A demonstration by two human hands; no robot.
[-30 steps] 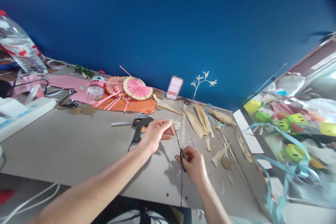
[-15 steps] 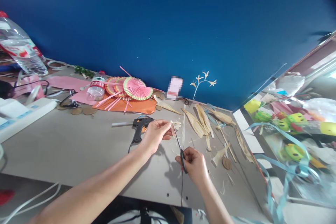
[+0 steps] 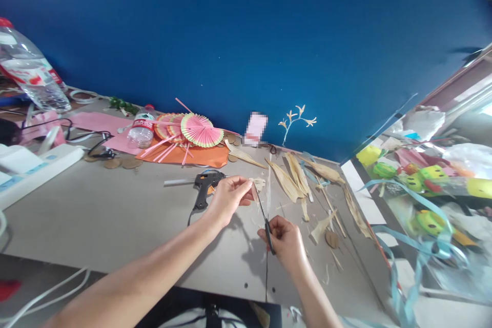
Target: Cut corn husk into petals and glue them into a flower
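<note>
My right hand (image 3: 285,242) is closed round the black handles of a pair of scissors (image 3: 268,230), whose blades point up and away from me. Their tips reach the fingertips of my left hand (image 3: 231,196), which is pinched on a small pale piece, too small to make out clearly. Behind the left fingers, a pale frayed scrap (image 3: 259,184) lies on the table (image 3: 154,225). A black hot glue gun (image 3: 203,190) with a clear glue stick rests just left of that hand. Dried corn husks (image 3: 283,180) are spread beyond and right of the scissors.
Pink paper fans (image 3: 202,130) lie on orange paper (image 3: 215,156) near the blue partition (image 3: 230,36). A small bottle (image 3: 142,128) and a white power strip (image 3: 42,166) are to the left. A flower stem (image 3: 289,128) stands at the back. Blue ribbon (image 3: 418,259) and plastic-wrapped items fill the right.
The scissors and my right hand have shifted very slightly downward. My left hand keeps its pinch in nearly the same place.
</note>
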